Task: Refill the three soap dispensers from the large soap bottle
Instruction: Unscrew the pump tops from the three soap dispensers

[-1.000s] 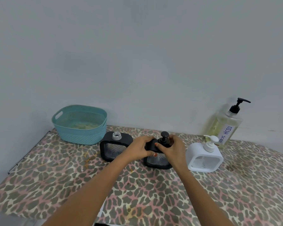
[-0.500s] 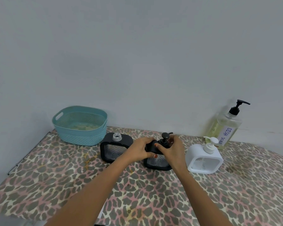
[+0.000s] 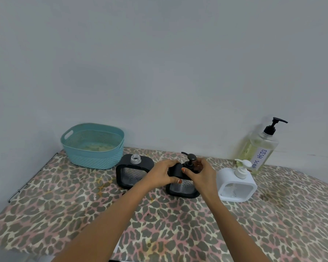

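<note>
Both hands are on the middle black dispenser (image 3: 182, 188) — left hand (image 3: 162, 173) wrapped round its top corner, right hand (image 3: 202, 173) pinching the upright pump (image 3: 190, 161) that stands straight up between them — with one capless black dispenser (image 3: 133, 171) left of it, one white dispenser (image 3: 236, 184) right, one big soap bottle (image 3: 261, 148) beyond that.

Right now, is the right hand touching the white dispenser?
Apart. The head view shows a strip of tablecloth between the right hand, which grips the middle dispenser's pump, and the white dispenser.
</note>
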